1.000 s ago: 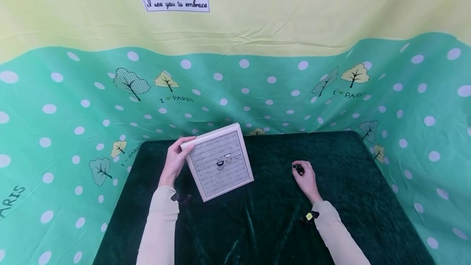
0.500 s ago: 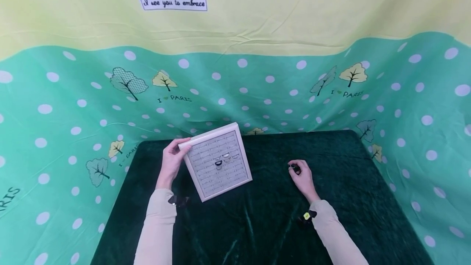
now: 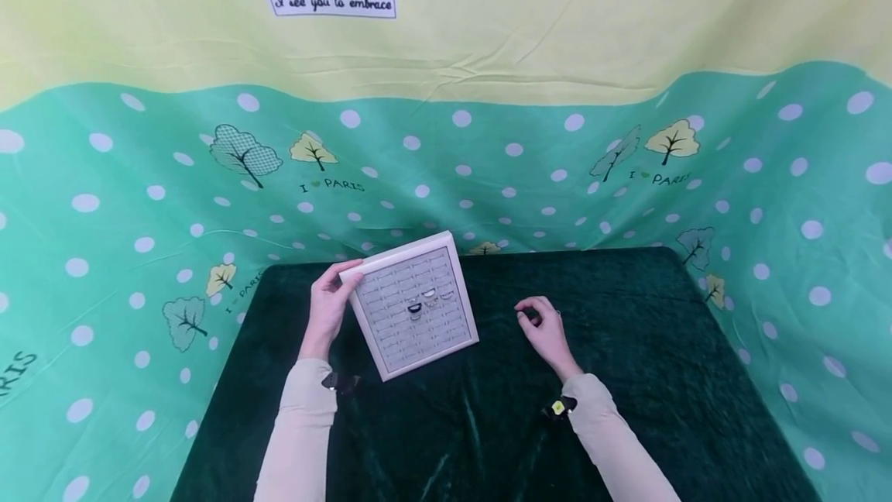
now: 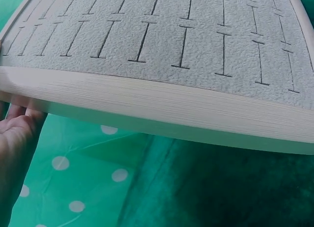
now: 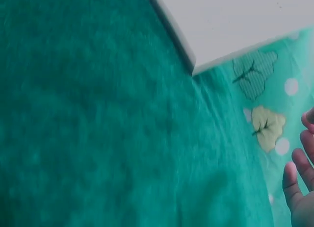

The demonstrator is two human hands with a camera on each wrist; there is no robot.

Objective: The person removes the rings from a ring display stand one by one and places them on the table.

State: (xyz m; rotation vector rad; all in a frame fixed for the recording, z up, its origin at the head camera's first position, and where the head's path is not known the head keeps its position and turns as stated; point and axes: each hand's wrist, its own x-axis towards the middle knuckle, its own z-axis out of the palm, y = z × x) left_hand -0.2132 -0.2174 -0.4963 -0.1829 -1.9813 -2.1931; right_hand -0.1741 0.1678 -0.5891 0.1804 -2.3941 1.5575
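Left grip (image 3: 327, 304) holds the upper left corner of the white-framed tray (image 3: 431, 357), thumb in front, fingers behind; I see the tray tilted, face towards me, over the dark green table (image 3: 627, 316). Right grip (image 3: 547, 335) is bent, over the table to the tray's right, not touching it; from my feed I can't tell whether anything is between thumb and finger. Progress: a few rings (image 3: 415, 308), one dark, sit clustered near the tray's middle. Most slots (image 4: 183, 48) look bare, including the edge rows in the left wrist view. I'd call it early: small part done, most slots left.
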